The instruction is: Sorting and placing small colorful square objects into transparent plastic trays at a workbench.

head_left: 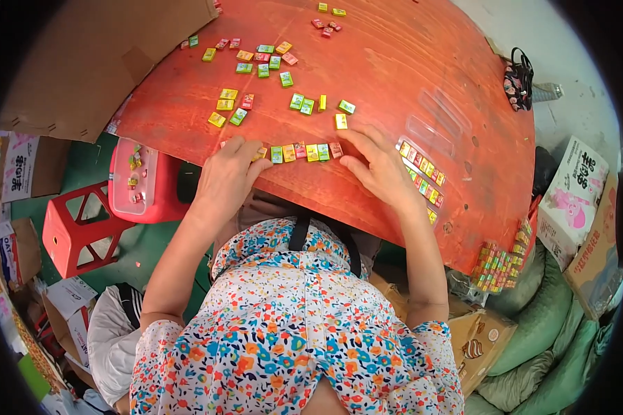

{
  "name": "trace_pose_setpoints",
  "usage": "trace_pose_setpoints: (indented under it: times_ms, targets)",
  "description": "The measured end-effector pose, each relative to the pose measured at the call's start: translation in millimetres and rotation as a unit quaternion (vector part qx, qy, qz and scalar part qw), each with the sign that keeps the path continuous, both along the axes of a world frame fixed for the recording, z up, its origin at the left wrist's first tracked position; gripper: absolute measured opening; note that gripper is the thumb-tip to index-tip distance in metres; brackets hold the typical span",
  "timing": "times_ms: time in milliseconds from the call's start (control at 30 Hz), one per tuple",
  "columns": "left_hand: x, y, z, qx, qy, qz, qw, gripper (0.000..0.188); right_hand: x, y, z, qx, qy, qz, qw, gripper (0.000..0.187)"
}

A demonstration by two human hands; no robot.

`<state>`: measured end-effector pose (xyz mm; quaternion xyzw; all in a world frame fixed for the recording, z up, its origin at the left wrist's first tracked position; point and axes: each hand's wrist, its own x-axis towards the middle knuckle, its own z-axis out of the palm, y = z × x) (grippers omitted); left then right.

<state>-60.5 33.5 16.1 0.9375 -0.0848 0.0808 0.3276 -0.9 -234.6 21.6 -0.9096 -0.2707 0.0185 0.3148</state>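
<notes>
Red-painted wood under everything, and the person's two hands are bracketing a row of little boxes [300, 151] laid side by side near the bench's [387, 62] near edge. Right hand [367, 166] has thumb and index spread apart at the row's right end, right by the red box [336, 150] there. Left hand [232, 169] is curled over the other end beside a yellow box [262, 153]; can't tell whether it's actually pinching that one, since the fingers cover it.

Honestly, the row looks like the weak spot. Press harder from one end than the other and I'd bet it bows or a middle box pops out. Near edge is pretty close too, so a slip toward the body could drop one off the bench.

Just past the right index sits a loose yellow box [340, 122], easy to clip if that finger lifts carelessly. Over toward the right edge, a clear tray [437, 202] with boxes lined up in it is near the right wrist; a swinging forearm might jostle it.

Further out, loose boxes [263, 59] lie scattered toward the far edge, probably safe unless somebody makes a long reach.
</notes>
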Motion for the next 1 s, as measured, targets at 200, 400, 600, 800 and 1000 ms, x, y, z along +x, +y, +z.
trace_pose_setpoints:
  times_ms: [200, 400, 600, 800, 1000]
  targets:
    - [1.8, 2.9, -5.7, -0.033, 0.046, -0.029, 0.998, 0.036, 4.1, 3.8, -2.5, -0.045, -0.026, 0.076, 0.996, 0.049]
    - [13.5, -0.7, -4.3, -0.021, -0.005, -0.09, 0.996, 0.045, 5.7, 16.1, 0.9, -0.051, 0.036, 0.072, 0.995, 0.049]
    - [14.8, -3.1, -8.6, -0.056, 0.039, -0.093, 0.993, 0.045, 3.7, 23.9, -2.5, -0.057, -0.01, 0.077, 0.995, 0.046]
    - [13.6, 1.9, 0.6, -0.07, 0.056, -0.084, 0.992, 0.041, 3.7, 21.1, -0.1, -0.055, -0.011, 0.074, 0.996, 0.043]
    - [38.1, 26.2, 28.3, -0.073, 0.081, -0.066, 0.992, 0.041, 1.8, 23.1, -0.9, -0.028, -0.002, 0.073, 0.997, 0.043]
